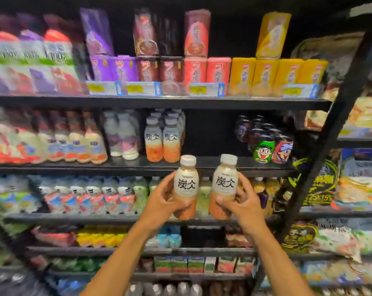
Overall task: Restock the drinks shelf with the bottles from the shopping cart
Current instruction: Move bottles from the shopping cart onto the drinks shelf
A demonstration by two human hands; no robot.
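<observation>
While one bottle is being gripped in each of the hands, the risks are being set mostly by the grasp itself. The left hand is being wrapped around the lower body of the left bottle, thumb across the front and fingers behind. The right hand is being closed in the same way around the right bottle. Both bottles are being held upright, close beside each other but apart, in front of the lip of the drinks shelf and not yet on it.

Because each is being held low, with the capped top standing free, a tip or a slip through the fingers is being risked if the lift is hurried. A base caught on the shelf lip is judged likely to be jolted loose. Beyond the lip, a dark gap is being left between the matching bottles and the cartoon cans. If both bottles are being pushed in together, the front row on either side could be knocked over. The caps could also be struck against the upper shelf. How deep the gap runs cannot be told.
</observation>
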